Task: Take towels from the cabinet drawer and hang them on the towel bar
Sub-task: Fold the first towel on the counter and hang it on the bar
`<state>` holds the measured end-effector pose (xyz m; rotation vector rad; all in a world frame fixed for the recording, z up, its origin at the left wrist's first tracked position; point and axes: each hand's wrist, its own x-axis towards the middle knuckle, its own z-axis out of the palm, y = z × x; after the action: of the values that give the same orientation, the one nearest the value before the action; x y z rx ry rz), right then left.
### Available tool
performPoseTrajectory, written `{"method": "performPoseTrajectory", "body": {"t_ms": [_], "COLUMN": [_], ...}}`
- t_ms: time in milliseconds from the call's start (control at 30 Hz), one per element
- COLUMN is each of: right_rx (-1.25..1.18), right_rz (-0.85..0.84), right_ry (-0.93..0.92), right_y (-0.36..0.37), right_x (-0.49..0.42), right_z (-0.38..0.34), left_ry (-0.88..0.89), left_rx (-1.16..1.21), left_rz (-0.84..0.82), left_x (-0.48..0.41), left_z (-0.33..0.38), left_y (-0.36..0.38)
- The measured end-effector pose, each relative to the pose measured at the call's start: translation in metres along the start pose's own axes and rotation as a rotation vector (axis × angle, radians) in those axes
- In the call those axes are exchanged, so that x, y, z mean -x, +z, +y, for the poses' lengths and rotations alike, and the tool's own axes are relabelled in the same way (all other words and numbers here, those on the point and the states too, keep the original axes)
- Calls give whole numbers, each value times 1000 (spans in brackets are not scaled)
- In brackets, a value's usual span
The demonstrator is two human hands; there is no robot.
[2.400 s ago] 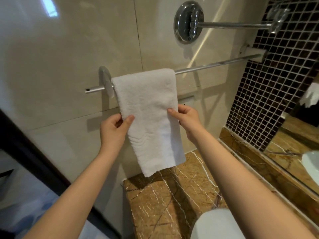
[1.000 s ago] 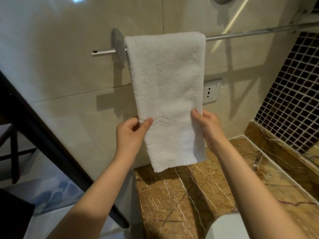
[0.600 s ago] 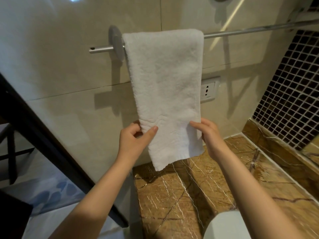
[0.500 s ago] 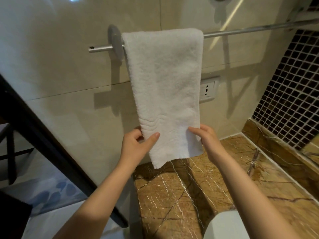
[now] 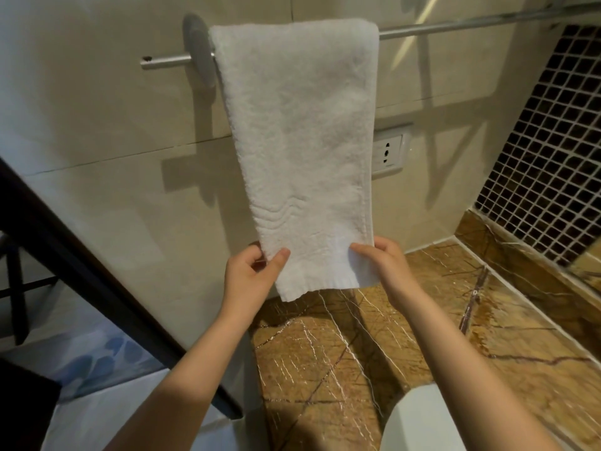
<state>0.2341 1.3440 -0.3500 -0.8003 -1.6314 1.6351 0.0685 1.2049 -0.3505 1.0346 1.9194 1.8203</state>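
My left hand (image 5: 250, 275) and right hand (image 5: 387, 268) have slid down the towel (image 5: 302, 125), fingers (image 5: 280, 257) pinching its lower edges, so it looks properly hung on the bar (image 5: 455, 26) above.

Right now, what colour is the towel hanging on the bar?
The towel is white, seen in the head view.

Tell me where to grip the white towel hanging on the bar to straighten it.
Pinch both lower side edges just above the bottom, from the front, thumbs on its face, as the left hand and right hand do. The towel drapes flat over the towel bar, wall close behind, so only that end hangs free.
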Motion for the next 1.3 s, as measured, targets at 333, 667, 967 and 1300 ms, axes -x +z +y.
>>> {"method": "performPoseTrajectory", "body": {"t_ms": [333,667,967,1300], "right_rx": [54,52,95,72], "right_rz": [-26,35,44,98], "right_ry": [0,-12,14,52], "right_y": [-7,-8,-10,4], "right_x": [2,-2,7,8], "right_z": [29,38,42,40], "left_ry": [-72,-118,-184,-209], "left_rx": [-68,-39,-6,100], "left_rz": [-20,34,-7,26], "left_x": [8,5,14,13], "left_z": [-16,-21,-26,-23], "left_y": [4,6,8,2]}}
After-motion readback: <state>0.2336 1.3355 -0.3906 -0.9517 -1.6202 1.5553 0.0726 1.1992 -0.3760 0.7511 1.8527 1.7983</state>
